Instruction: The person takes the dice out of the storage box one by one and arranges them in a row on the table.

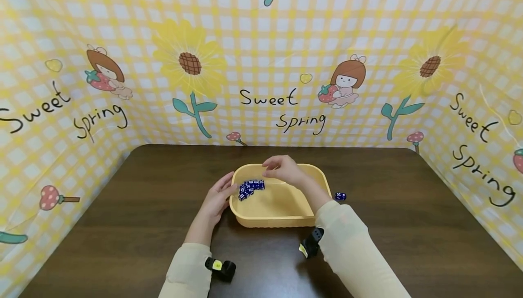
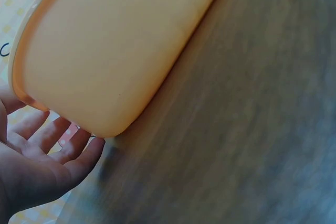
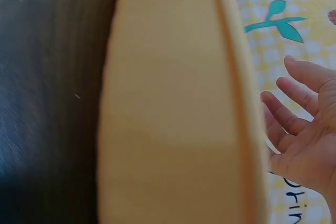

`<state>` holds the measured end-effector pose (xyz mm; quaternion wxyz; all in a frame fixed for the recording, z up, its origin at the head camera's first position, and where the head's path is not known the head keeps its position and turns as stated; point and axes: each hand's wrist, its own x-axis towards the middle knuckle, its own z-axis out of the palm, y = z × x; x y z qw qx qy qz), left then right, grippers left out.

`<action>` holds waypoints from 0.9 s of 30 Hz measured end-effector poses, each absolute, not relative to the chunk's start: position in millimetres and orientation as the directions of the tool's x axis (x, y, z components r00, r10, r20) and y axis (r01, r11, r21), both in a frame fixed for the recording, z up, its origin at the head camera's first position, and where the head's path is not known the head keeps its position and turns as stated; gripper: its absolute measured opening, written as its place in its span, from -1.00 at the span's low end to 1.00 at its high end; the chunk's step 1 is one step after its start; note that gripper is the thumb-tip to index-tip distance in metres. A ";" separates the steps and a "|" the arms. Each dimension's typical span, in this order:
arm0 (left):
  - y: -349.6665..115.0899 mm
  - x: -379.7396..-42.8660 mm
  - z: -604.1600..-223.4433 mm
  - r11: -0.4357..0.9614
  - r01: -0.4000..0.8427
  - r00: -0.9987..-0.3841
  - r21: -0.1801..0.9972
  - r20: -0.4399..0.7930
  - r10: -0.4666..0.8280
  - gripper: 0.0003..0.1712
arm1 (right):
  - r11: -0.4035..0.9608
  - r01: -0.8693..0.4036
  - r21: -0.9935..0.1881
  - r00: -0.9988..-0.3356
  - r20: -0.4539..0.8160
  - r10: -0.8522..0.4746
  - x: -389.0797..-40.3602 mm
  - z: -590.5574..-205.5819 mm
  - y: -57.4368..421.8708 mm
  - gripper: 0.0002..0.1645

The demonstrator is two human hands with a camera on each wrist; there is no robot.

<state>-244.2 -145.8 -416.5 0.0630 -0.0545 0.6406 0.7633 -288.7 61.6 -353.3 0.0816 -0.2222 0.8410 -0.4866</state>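
A yellow plastic tray (image 1: 278, 222) with rounded corners stands on the table. Blue dice with white dots (image 1: 250, 188) lie clustered inside it, at its left end. My left hand (image 1: 216, 202) holds that end, thumb at the rim and fingers along the outer wall; in the left wrist view, fingertips (image 2: 97, 142) meet the wall's lower corner. Over the tray's far side hovers my right hand (image 1: 285, 170), its fingers loosely bent. Nothing shows between those fingers in the right wrist view, where the hand (image 3: 310, 119) appears beyond the rim.
A few more blue dice (image 1: 340, 196) sit on the dark wooden table (image 1: 122, 225), just right of the tray. Yellow checked cloth (image 1: 261, 30) with flowers and lettering closes off the back and both sides. A small black camera (image 1: 222, 268) is strapped to each wrist.
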 end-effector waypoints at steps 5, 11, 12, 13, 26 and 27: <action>-146.6 -244.0 -415.7 -0.178 -0.157 -0.988 0.971 -0.154 0.033 -0.44 | 0.474 -0.276 -0.836 -0.889 0.035 -0.456 -287.7 -364.0 50.1 -0.68; -146.5 -243.4 -416.3 -0.181 -0.159 -0.987 0.971 -0.154 0.038 -0.45 | 0.484 -0.280 -0.829 -0.883 0.025 -0.468 -289.1 -379.8 40.5 -0.67; -146.3 -243.2 -416.3 -0.183 -0.159 -0.987 0.970 -0.155 0.038 -0.45 | 0.480 -0.286 -0.829 -0.880 0.030 -0.473 -289.3 -382.4 39.7 -0.68; -146.1 -243.0 -416.2 -0.183 -0.158 -0.987 0.970 -0.154 0.037 -0.46 | 0.479 -0.294 -0.827 -0.878 0.036 -0.477 -289.5 -384.7 39.2 -0.68; -144.2 -242.0 -414.6 -0.195 -0.152 -0.988 0.969 -0.149 0.030 -0.47 | 0.530 -0.355 -0.770 -0.860 0.045 -0.509 -289.5 -393.7 31.0 -0.75; -144.3 -241.9 -414.8 -0.195 -0.152 -0.988 0.969 -0.149 0.030 -0.47 | 0.539 -0.359 -0.762 -0.857 0.042 -0.513 -289.8 -393.8 30.4 -0.75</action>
